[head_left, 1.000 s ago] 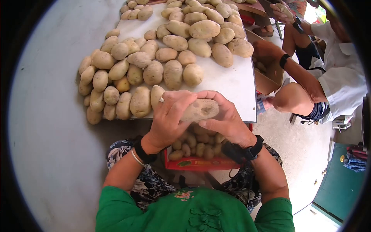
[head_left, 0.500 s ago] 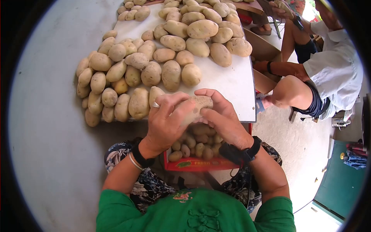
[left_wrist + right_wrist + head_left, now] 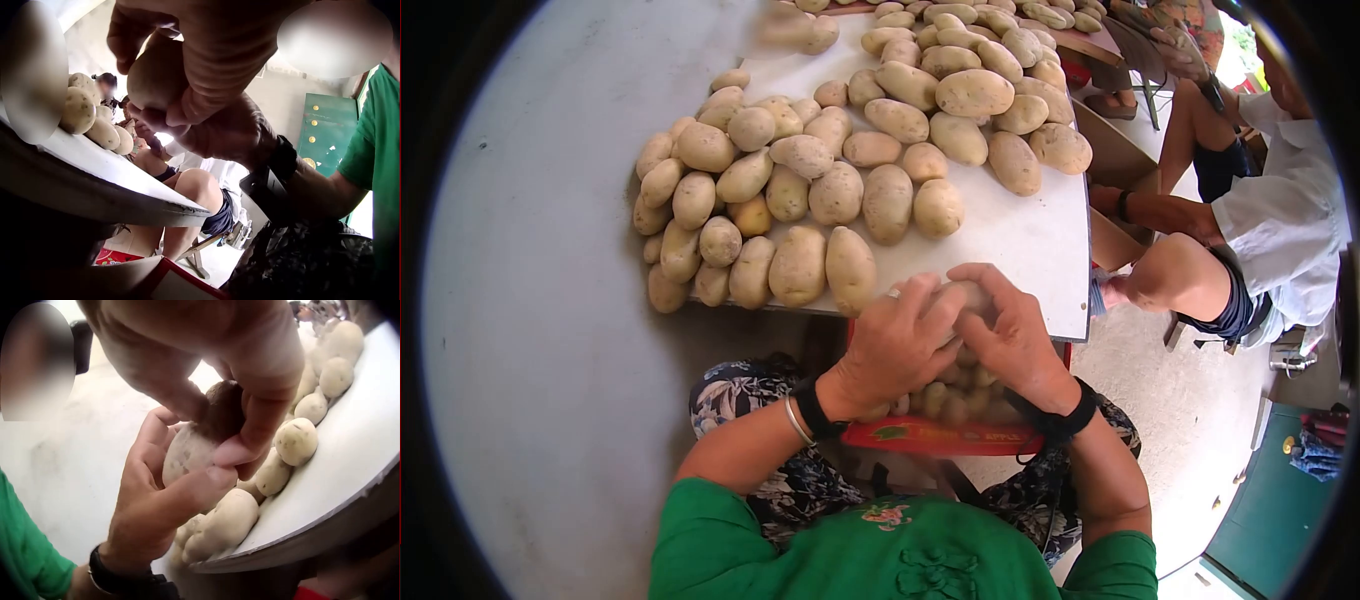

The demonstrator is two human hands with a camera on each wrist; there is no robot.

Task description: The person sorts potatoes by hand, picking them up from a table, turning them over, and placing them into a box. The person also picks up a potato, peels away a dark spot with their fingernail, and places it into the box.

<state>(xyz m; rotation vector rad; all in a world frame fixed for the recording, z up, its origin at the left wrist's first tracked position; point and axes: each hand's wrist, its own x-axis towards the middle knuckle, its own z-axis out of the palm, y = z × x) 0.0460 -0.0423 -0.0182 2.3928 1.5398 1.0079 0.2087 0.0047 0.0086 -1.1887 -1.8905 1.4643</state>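
Between both hands is a pale brown potato (image 3: 970, 293), mostly covered by fingers in the head view. My left hand (image 3: 900, 340) grips one end, fingers curled over it. Around the other end curls my right hand (image 3: 1022, 335), its thumb across the near side. The right wrist view shows the potato (image 3: 187, 453) with darker patches on its skin and a brown, shaded end. Both hands are over a red box (image 3: 940, 436) of small potatoes, just off the table's near edge. Closest on the table is a long potato (image 3: 851, 270) left of the hands.
Many potatoes (image 3: 975, 93) are heaped on the white table (image 3: 1020, 235), some along its left edge (image 3: 667, 290). To the right sits another person in a white shirt (image 3: 1270, 200), beside a cardboard box (image 3: 1122, 150). A green door (image 3: 1270, 500) stands at lower right.
The hands have drawn back from the long potato and lower over the red box, turning the held potato so its dark spot no longer shows. The head view has shifted a little.
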